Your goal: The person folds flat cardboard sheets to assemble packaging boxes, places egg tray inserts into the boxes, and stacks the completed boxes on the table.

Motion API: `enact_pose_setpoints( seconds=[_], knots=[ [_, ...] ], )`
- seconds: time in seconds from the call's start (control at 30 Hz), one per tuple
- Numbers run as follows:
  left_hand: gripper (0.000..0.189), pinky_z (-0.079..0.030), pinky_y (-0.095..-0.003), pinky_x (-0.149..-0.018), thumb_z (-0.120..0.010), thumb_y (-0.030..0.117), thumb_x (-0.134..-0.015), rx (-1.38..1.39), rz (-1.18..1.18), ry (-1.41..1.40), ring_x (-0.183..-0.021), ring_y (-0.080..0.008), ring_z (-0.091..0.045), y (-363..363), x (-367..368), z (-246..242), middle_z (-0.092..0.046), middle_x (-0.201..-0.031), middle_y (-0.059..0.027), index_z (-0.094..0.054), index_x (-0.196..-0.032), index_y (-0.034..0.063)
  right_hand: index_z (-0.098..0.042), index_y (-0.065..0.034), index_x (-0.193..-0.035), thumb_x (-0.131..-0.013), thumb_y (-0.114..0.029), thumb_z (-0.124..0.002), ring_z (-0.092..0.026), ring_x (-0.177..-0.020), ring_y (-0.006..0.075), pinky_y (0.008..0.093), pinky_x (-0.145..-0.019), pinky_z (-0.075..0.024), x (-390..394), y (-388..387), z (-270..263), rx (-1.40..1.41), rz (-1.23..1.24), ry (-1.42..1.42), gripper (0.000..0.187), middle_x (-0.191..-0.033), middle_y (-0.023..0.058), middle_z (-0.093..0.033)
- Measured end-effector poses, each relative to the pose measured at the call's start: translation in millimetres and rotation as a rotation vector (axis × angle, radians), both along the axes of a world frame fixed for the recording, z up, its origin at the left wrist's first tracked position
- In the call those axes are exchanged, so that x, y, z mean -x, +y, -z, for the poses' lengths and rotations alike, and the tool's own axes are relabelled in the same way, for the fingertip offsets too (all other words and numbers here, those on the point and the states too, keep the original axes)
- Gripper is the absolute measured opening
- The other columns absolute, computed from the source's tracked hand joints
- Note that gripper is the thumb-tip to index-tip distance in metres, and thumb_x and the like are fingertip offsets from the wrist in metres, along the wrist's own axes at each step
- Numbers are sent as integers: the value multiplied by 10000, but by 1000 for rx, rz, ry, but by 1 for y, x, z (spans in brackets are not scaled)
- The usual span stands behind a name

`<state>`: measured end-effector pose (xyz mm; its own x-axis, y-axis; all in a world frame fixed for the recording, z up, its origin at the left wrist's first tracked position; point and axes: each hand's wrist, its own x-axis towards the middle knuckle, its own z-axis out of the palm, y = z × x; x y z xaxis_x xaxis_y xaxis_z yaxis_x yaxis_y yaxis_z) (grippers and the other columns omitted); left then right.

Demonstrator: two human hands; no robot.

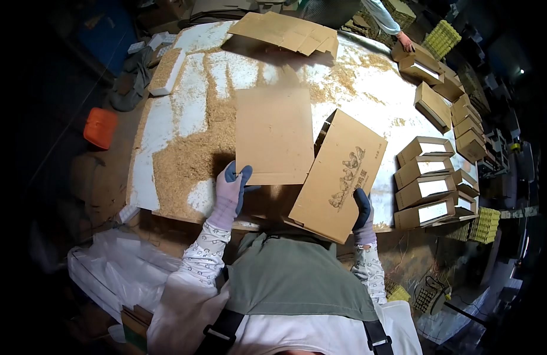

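Observation:
My left hand [232,184], in a purple and dark blue work glove, pinches the lower left corner of a flat, plain cardboard sheet [274,135]. The sheet is held above wood shavings [189,153] spread on the table. In my gloved right hand [363,212] is a cardboard box [340,177], gripped by its lower right edge. That box is tilted, and its printed side, with bird drawings and some writing, faces up. A dark gap shows along its upper left edge. The sheet and the box lie close together or touch; I cannot tell which.
Folded cardboard blanks [287,33] lie across the table's far side. Several open cardboard boxes [424,184] stand in rows on the right. A co-worker's hand [405,41] touches a box at the far right. Yellow egg trays [484,225] are stacked beyond the right edge; an orange scoop-like container [100,128] sits left.

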<state>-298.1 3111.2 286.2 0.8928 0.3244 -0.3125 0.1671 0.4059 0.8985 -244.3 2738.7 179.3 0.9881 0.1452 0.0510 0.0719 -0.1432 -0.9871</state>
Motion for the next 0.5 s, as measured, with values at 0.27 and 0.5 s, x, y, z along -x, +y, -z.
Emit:
enact_pose_setpoints(
  seconds=[0.27, 0.5],
  knots=[
    [319, -443, -248, -932, -494, 2, -910, -117, 358, -40, -1066, -148, -565, -54, 35, -1, -588, -1158, -106, -490, -1224, -52, -458, 22, -1250, -909, -135, -474, -498, -1130, 240, 341, -949, -409, -2, 19, -42, -13, -203, 37, 376, -1255, 153, -484],
    [449, -303, -324, -1075, -466, 243, -977, -572, 338, -392, -1276, -247, -386, -60, 1, 29, -388, -1376, -196, -384, -1356, 16, -388, -22, -1322, -894, -171, -530, -548, -1041, 186, 314, -885, -464, 17, 29, -63, -587, -52, 535, 474, -1178, 106, -550]
  ],
)
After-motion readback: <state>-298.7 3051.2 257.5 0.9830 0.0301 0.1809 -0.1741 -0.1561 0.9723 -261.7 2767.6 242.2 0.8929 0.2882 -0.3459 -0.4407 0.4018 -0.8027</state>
